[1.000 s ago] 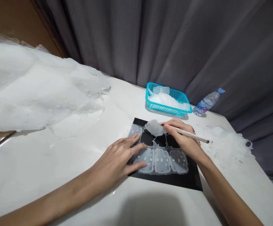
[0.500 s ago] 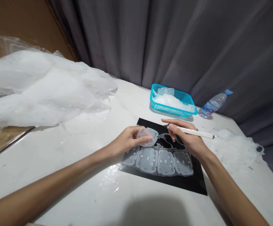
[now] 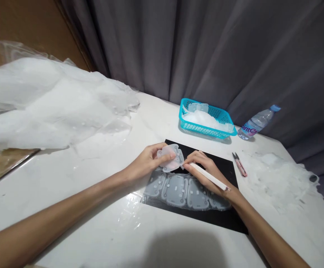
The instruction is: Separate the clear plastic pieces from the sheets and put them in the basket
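My left hand point(image 3: 154, 158) pinches a small translucent plastic piece point(image 3: 166, 165) with rounded corners between thumb and fingers, above the black mat point(image 3: 225, 219). In my right hand point(image 3: 206, 167) is a slim white pen-shaped tool point(image 3: 210, 176), its rear end pointing toward my wrist. The fingertips of that hand are at the right edge of the piece, and they hide the tool's tip. Below both hands, a joined row of similar translucent pieces point(image 3: 175, 190) lies on the mat, its right end partly covered by my right hand.
Behind the mat stands a blue basket point(image 3: 206, 132) holding white translucent pieces, with a water bottle point(image 3: 255, 124) beside it. Pink-handled thread snips point(image 3: 239, 164) lie near a heap of clear scraps point(image 3: 279, 182) at right. Large plastic bags point(image 3: 53, 108) cover the left; a grey curtain point(image 3: 206, 48) hangs behind.
My right hand has moved left and down, bringing the tool's front to the piece's edge. The left hand has shifted slightly left with the piece. The thread snips now show.
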{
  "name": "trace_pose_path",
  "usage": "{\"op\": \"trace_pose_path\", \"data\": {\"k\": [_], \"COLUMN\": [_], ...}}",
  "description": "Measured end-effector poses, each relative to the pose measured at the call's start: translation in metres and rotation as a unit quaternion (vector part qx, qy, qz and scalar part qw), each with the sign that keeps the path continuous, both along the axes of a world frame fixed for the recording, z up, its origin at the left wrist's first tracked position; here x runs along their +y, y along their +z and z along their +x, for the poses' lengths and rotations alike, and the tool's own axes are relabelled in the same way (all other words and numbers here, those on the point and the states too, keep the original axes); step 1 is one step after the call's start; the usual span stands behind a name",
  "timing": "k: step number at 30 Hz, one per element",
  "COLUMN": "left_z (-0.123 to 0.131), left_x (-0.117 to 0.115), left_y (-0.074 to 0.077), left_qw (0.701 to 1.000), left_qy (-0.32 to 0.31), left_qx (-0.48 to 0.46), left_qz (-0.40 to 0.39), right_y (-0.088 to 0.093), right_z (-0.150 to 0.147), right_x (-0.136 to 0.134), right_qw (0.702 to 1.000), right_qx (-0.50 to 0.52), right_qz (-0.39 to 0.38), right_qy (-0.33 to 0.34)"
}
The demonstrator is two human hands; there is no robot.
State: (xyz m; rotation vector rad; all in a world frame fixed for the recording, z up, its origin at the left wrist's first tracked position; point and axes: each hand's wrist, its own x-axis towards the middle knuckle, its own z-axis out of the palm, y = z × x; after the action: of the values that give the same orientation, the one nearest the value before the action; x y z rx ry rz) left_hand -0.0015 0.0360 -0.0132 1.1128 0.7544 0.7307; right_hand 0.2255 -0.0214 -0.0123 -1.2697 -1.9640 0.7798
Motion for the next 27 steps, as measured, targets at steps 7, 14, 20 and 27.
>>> {"op": "trace_pose_path", "data": {"k": [7,14,20,27], "left_z": [-0.004,-0.004,0.001,-0.003], "left_x": [0.008,0.010,0.000,0.014], "left_y": [-0.004,-0.013,-0.008,-0.002], "left_qw": [0.999,0.999,0.996,0.988], "left_qy": [0.001,0.005,-0.014,0.129], "left_qx": [0.044,0.048,0.066,0.065], "left_qz": [-0.005,0.024,0.057,0.052], "right_y": [-0.005,-0.012,-0.010,-0.013], "right_z": [-0.003,-0.009,-0.011,-0.026], "right_x": [0.001,0.001,0.000,-0.009], "right_qw": [0.999,0.998,0.998,0.987], "right_qx": [0.018,0.018,0.024,-0.062], "right_qz": [0.021,0.051,0.054,0.149], "right_qy": [-0.037,-0.011,0.004,0.015]}}
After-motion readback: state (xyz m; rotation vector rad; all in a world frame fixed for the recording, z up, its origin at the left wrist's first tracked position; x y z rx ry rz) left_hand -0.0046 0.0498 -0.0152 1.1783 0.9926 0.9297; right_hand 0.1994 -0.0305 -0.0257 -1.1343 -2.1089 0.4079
